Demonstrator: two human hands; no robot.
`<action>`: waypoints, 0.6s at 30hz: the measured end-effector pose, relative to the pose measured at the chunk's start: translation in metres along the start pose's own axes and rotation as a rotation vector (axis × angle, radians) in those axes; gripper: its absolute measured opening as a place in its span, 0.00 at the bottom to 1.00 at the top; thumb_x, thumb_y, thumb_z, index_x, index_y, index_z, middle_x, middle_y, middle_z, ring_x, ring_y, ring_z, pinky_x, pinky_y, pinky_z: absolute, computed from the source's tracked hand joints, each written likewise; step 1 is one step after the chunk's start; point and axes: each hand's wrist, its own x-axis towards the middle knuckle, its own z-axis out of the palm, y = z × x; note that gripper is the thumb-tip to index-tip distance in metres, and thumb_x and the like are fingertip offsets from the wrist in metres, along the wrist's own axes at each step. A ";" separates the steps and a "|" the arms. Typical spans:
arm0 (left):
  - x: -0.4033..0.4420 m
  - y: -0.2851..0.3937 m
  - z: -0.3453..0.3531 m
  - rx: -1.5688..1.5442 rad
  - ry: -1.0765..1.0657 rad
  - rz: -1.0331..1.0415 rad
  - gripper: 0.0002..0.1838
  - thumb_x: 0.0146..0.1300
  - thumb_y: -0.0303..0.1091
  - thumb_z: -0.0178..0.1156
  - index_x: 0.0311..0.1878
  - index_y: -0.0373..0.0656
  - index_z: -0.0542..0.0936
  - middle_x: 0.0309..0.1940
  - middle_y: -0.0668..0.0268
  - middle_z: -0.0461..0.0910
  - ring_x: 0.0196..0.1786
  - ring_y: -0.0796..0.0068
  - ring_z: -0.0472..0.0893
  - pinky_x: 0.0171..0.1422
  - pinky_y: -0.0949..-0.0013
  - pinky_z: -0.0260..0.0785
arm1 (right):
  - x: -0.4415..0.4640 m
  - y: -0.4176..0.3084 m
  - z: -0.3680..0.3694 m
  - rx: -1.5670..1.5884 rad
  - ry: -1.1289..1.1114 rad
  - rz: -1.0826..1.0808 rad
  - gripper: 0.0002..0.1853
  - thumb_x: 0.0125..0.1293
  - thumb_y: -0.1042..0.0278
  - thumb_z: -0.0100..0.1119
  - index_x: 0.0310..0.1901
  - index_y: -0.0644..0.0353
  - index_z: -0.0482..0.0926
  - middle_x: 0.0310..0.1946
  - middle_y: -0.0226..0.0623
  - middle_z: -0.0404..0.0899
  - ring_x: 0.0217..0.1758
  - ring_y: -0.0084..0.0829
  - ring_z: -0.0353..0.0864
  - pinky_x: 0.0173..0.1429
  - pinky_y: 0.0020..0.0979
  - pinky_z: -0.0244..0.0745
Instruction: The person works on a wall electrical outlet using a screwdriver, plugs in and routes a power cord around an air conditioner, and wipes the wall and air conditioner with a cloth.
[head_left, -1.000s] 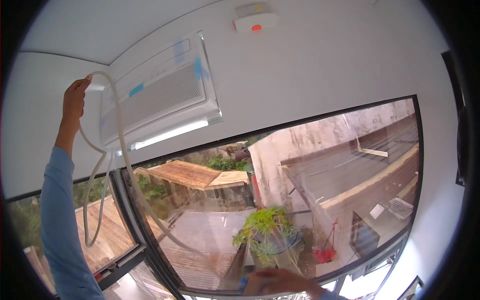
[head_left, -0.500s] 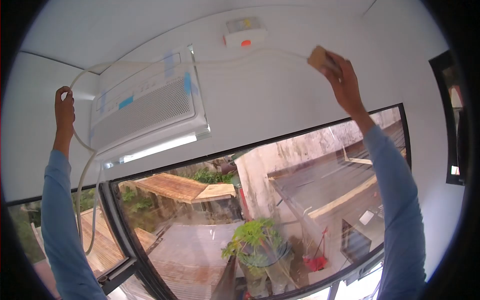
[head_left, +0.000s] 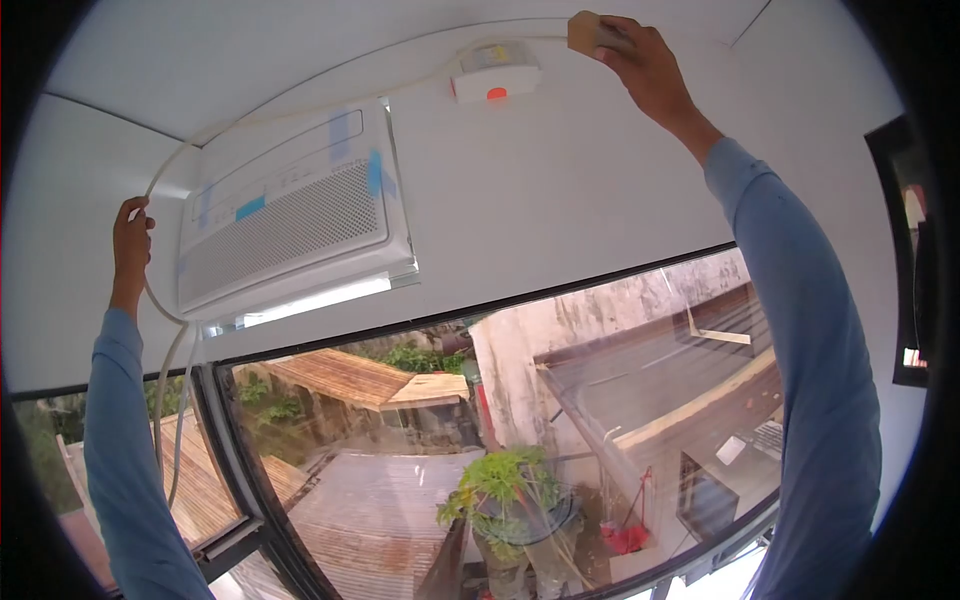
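Observation:
A pale power cord runs from the left, over the window air conditioner, to my right hand. My left hand is raised beside the unit, fingers closed around the cord. High near the ceiling, my right hand grips a tan, blocky plug at the cord's end. It is to the right of a white wall box with an orange-red spot, apart from it. The cord passes across the upper part of that box. Below my left hand the cord hangs in a loop.
Blue tape sticks to the air conditioner's front. A wide window with a dark frame lies below, showing roofs and a potted plant outside. At the far right hangs a dark-framed panel.
My right hand has moved up and slightly left with the plug, towards the ceiling. The cord is lifted and straighter. My left hand sits slightly lower in view.

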 end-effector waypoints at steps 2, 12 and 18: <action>0.011 -0.021 0.002 0.051 0.071 0.029 0.16 0.77 0.35 0.48 0.62 0.55 0.78 0.29 0.74 0.76 0.19 0.87 0.61 0.18 0.76 0.50 | 0.000 0.001 0.003 -0.019 -0.006 0.058 0.24 0.72 0.54 0.62 0.67 0.49 0.75 0.52 0.47 0.78 0.55 0.44 0.79 0.60 0.39 0.76; -0.065 -0.006 -0.018 0.063 -0.229 -0.002 0.16 0.73 0.41 0.49 0.53 0.49 0.83 0.19 0.79 0.61 0.18 0.87 0.60 0.19 0.76 0.52 | -0.022 -0.033 0.008 0.094 -0.023 0.105 0.24 0.71 0.56 0.64 0.66 0.51 0.75 0.54 0.42 0.80 0.58 0.42 0.78 0.61 0.40 0.77; -0.118 0.008 -0.022 -0.087 -0.924 -0.050 0.12 0.61 0.34 0.67 0.43 0.38 0.85 0.23 0.70 0.79 0.25 0.77 0.76 0.32 0.72 0.70 | -0.008 -0.107 0.009 0.326 -0.130 0.176 0.24 0.72 0.59 0.64 0.67 0.51 0.75 0.55 0.39 0.77 0.58 0.36 0.79 0.61 0.35 0.77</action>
